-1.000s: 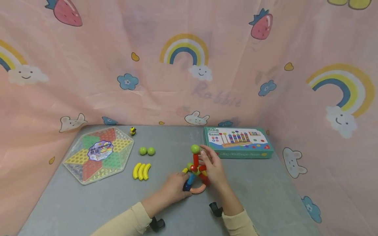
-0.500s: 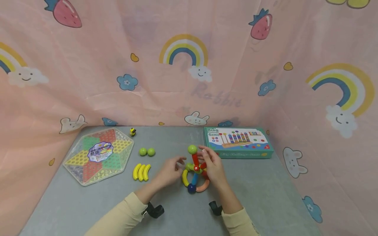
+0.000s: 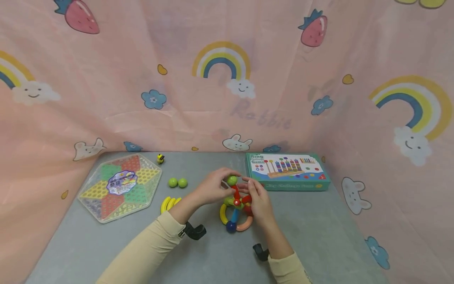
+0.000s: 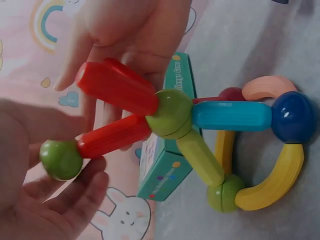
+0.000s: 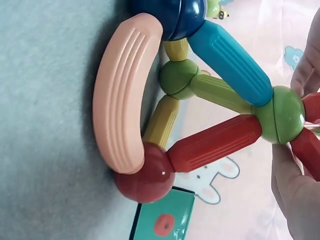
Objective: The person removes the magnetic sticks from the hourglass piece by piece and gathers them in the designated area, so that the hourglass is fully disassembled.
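Note:
A structure of magnetic sticks and balls stands on the table: a blue ball (image 3: pixel 231 226), a red ball (image 5: pixel 145 172), curved sticks at the base, straight sticks rising to a green hub ball (image 4: pixel 171 114). A red stick (image 4: pixel 115 136) leads up from the hub to a green top ball (image 4: pixel 61 159). My left hand (image 3: pixel 214 187) holds this top ball between thumb and fingers. My right hand (image 3: pixel 260 199) is beside the upper red sticks (image 4: pixel 117 86), its fingers fairly straight behind them; whether they touch is unclear.
Several yellow curved sticks (image 3: pixel 166 204) lie at left, partly behind my left forearm. Two green balls (image 3: pixel 177 182), a small bee figure (image 3: pixel 160 159) and a hexagonal Chinese checkers board (image 3: pixel 103 211) are farther left. A Ring Challenge Game box (image 3: pixel 294 185) stands at back right.
My left hand has let go of the structure's base, risen and moved right to the top green ball. My right hand has stayed nearly in place beside the red sticks.

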`<action>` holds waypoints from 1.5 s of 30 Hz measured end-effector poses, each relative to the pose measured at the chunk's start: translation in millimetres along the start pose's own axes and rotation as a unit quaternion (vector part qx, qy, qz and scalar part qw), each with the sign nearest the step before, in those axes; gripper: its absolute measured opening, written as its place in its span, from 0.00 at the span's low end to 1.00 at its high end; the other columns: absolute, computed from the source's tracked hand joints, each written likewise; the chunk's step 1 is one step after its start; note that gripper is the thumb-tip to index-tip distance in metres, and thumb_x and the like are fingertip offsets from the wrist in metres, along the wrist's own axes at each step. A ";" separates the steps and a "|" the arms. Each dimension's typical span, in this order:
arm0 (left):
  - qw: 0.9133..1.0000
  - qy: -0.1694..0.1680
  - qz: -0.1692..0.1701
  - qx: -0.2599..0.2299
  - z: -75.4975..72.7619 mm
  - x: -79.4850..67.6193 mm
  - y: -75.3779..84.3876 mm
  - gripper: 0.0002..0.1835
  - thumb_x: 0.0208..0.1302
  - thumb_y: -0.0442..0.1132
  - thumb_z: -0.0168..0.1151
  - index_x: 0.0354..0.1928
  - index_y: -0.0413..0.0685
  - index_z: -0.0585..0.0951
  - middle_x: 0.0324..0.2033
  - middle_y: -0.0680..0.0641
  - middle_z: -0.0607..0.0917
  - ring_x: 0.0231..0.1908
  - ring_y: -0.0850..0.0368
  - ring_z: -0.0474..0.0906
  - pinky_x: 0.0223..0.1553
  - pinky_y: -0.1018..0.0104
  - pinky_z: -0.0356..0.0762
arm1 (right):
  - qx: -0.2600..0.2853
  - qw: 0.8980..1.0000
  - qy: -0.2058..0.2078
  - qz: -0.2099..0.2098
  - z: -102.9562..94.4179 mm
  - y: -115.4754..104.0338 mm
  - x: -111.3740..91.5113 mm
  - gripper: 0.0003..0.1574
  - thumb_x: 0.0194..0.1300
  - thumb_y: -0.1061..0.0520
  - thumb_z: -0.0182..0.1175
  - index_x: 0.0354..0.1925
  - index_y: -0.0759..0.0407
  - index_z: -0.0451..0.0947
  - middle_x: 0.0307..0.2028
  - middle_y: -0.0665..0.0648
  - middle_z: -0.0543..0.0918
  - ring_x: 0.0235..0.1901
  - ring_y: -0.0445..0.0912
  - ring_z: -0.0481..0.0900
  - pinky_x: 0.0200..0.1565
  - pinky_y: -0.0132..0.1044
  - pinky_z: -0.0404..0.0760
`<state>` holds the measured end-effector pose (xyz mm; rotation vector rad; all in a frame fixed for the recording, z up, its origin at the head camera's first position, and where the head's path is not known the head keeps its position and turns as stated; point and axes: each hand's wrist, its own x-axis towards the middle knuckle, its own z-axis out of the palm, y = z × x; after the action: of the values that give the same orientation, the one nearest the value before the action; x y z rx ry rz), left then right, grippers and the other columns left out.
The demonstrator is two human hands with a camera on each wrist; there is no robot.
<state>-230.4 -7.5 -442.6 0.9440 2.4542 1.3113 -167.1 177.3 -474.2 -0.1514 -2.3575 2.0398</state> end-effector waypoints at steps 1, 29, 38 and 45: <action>1.000 0.008 -0.002 -0.003 1.2 0.1 0.3 0.23 0.64 0.34 0.68 0.61 0.49 0.79 0.57 0.46 0.80 0.50 0.52 0.80 0.49 0.62 0.83 | -0.001 1.000 0.000 0.002 0.0 -0.1 -0.3 0.32 0.79 0.35 0.43 0.65 0.53 0.73 0.53 0.56 0.84 0.54 0.50 0.82 0.60 0.51 0.79; 0.996 0.075 -0.047 -0.007 -27.9 -7.9 -18.0 0.22 0.59 0.39 0.75 0.55 0.46 0.82 0.50 0.47 0.83 0.50 0.51 0.79 0.56 0.51 0.78 | -0.010 1.000 0.008 0.014 -1.7 9.5 -1.5 0.30 0.78 0.34 0.44 0.63 0.49 0.76 0.52 0.54 0.85 0.52 0.49 0.82 0.60 0.50 0.79; 0.987 0.123 -0.056 0.091 -48.4 -13.0 -56.3 0.22 0.59 0.36 0.75 0.55 0.43 0.83 0.51 0.44 0.85 0.51 0.47 0.80 0.57 0.47 0.77 | -0.006 1.000 0.011 0.014 -1.4 8.2 -3.8 0.31 0.78 0.35 0.44 0.63 0.51 0.75 0.53 0.54 0.85 0.53 0.49 0.81 0.61 0.51 0.78; 0.982 0.128 -0.080 0.113 -46.8 -21.2 -89.3 0.21 0.58 0.31 0.74 0.54 0.38 0.83 0.49 0.42 0.85 0.49 0.46 0.81 0.55 0.49 0.79 | -0.001 1.000 0.009 0.010 -1.7 9.4 -3.1 0.32 0.78 0.34 0.44 0.64 0.52 0.75 0.52 0.54 0.86 0.53 0.50 0.82 0.61 0.51 0.78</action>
<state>-274.6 -88.0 -489.4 0.6360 2.8567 1.1832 -163.3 180.0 -483.1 -0.1935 -2.3568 2.0366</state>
